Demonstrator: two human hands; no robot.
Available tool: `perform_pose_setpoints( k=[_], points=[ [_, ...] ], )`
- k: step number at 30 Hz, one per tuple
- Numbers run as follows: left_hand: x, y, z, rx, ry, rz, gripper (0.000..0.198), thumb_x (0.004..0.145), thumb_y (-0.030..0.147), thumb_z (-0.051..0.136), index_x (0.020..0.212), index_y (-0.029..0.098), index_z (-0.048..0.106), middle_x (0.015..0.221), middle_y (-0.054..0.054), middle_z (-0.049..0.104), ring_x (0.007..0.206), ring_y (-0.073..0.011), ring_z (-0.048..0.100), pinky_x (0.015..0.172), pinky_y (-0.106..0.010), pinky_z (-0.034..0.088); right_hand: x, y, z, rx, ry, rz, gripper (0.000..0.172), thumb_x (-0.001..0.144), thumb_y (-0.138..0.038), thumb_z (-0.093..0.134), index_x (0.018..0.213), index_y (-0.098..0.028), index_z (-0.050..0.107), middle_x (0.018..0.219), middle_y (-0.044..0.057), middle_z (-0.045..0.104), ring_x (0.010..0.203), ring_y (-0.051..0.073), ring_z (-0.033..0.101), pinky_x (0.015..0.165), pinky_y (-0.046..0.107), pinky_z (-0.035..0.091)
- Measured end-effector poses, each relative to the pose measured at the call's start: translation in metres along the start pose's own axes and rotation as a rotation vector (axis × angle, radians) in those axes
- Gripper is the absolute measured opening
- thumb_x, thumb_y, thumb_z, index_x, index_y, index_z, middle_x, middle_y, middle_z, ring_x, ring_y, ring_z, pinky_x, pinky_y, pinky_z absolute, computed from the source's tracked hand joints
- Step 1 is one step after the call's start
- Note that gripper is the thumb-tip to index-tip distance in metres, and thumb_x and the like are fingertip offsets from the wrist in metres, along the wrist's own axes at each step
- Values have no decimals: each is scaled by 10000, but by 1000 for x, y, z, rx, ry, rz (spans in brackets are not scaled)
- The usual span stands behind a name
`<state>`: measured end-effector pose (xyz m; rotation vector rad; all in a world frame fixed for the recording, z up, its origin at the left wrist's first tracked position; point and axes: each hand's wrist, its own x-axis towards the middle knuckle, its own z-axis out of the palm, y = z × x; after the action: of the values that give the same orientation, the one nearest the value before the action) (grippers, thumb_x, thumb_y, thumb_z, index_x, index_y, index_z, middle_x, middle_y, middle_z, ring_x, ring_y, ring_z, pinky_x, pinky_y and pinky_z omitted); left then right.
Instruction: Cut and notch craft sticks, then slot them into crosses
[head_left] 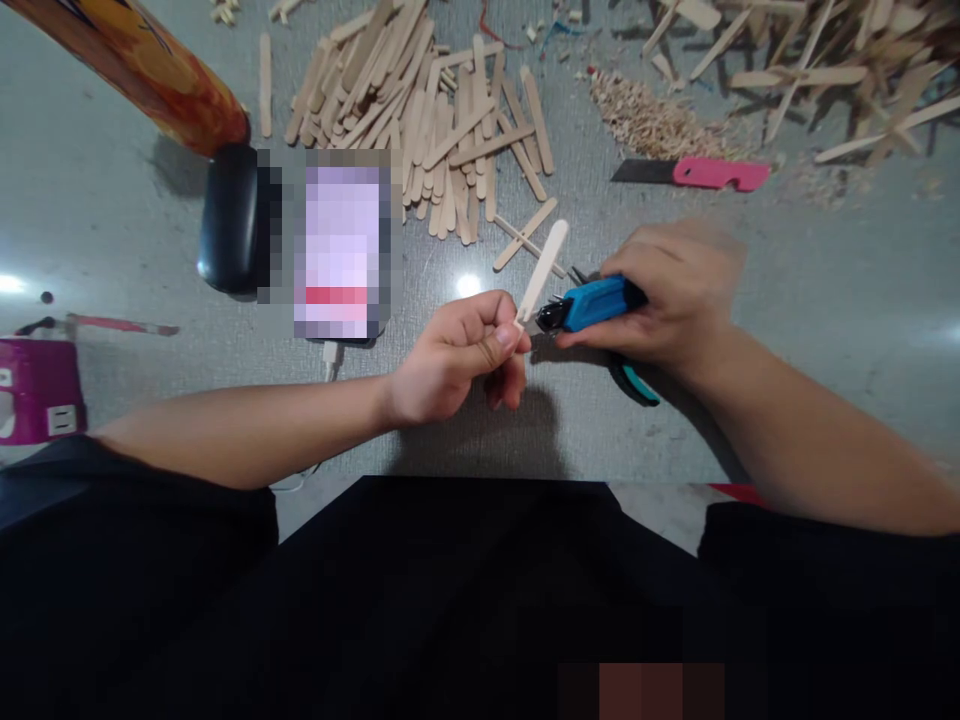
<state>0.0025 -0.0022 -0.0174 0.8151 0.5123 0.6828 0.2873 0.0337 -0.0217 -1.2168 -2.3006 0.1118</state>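
My left hand [472,350] pinches a wooden craft stick [547,260] near its lower end, between thumb and fingers. The stick tilts up and to the right, and a small notch shows by my fingertips. My right hand [667,290], slightly blurred, is wrapped round a blue and black utility knife [596,303]. Its blade points left and is at the stick's lower end, close to my left thumb; whether it touches the wood I cannot tell. Under my right hand lies what looks like pliers, with a teal and black handle [637,383]; their middle is hidden.
A heap of craft sticks [450,130] lies ahead. A pink craft knife [720,174] lies by wood shavings [660,120], with more sticks [802,76] at upper right. A phone [337,250], a black mouse [229,220], an orange canister [172,80] and a purple power socket [41,390] are leftward.
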Motion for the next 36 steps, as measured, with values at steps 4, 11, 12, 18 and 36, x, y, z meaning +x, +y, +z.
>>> perform_pose_setpoints(
  k=[4,11,12,18,36],
  points=[
    [1,-1,0,20,28,11,542,1062,671,895,934,238,594,603,10,723,455,-132,647,454,-245,427,4,-6,-9,-76,-147,82,861,972,-1149,460,755,-326,592,719,80,605,685,296,521,738,505,360],
    [0,-4,0,3,15,37,518,1062,630,907,937,236,595,595,24,707,447,-113,619,465,-236,397,7,0,-11,-43,-146,178,878,940,-1173,450,796,-339,684,768,110,652,746,336,588,767,524,387],
    [0,-4,0,-1,16,40,505,1070,616,903,944,235,596,598,24,709,450,-111,620,466,-233,398,7,2,-10,-32,-129,184,877,938,-1173,450,805,-343,697,769,115,656,747,336,582,766,524,378],
    [2,-6,0,2,73,76,525,1066,661,897,954,240,606,575,34,683,431,-106,582,452,-232,389,8,4,-12,-28,-247,175,890,926,-1195,343,764,-373,642,764,94,650,744,326,545,771,537,364],
    [3,-4,4,-15,44,38,532,1056,645,927,947,236,606,602,34,689,464,-107,600,451,-226,407,7,2,-11,17,-260,88,797,973,-1097,565,736,-337,607,743,88,640,719,312,555,742,522,380]
  ],
)
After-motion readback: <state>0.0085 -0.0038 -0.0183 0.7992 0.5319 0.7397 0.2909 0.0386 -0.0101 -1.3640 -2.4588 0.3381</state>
